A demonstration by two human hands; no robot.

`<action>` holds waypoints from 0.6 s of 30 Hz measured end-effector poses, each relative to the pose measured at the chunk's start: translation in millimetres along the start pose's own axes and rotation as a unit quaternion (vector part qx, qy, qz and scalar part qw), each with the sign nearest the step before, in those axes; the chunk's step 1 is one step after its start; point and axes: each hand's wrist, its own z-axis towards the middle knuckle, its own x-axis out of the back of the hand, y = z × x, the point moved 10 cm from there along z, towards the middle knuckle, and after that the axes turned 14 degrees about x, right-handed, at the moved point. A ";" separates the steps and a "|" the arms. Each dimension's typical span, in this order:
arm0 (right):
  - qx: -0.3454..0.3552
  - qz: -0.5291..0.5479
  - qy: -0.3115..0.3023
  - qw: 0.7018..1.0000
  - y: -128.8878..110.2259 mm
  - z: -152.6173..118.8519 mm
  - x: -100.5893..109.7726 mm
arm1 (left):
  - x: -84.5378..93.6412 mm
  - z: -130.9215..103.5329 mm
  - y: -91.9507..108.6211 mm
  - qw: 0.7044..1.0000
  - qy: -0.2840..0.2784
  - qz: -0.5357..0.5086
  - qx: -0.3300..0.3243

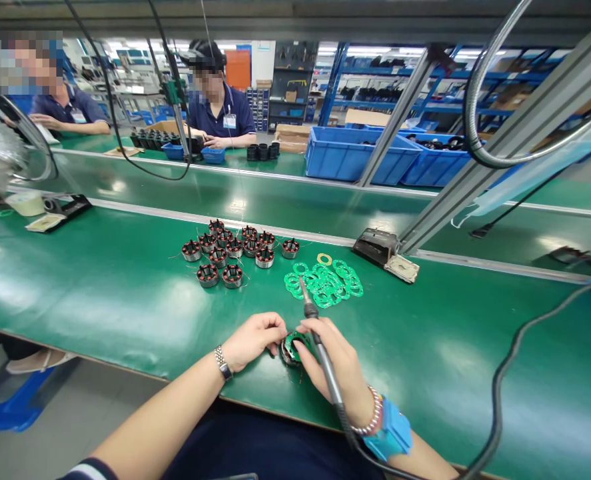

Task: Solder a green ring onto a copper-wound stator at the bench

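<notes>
Now one round metal ring with copper coils (289, 362) sits low in the middle of the green bench (125, 293), with a flat green board ring (292, 345) on top. The bare coil rings (232, 276) above look undone, near loose green board rings (328, 288). Its flat face looks up (it's round, so no long way). The left hand (252, 341) pinches at its edge; I can't tell on what. The right hand (346, 359) curls round a black-handled soldering iron (310, 309).

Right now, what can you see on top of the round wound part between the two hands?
A green board sits on the wound part; the right hand covers some of it, and what lies beneath the board is hidden.
</notes>
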 end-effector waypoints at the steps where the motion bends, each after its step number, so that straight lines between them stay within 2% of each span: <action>1: -0.023 0.008 0.005 1.000 2.2 -2.1 7.0 | -0.1 0.6 -0.2 1.000 -0.003 0.004 0.003; 4: -0.067 0.027 0.005 0.997 4.8 -8.7 26.4 | 0.1 3.1 -1.9 1.000 -0.008 0.019 0.011; 9: -0.059 0.047 0.010 0.997 -2.8 -12.7 46.6 | 1.1 5.2 -3.3 0.999 -0.004 0.042 0.007; 14: -0.120 0.085 0.021 0.989 4.3 -16.3 49.8 | 1.3 4.1 -2.2 0.999 -0.001 0.044 0.001; 18: -0.129 0.094 0.022 0.987 5.2 -14.3 48.4 | 1.4 3.9 -2.1 0.999 0.000 0.041 -0.001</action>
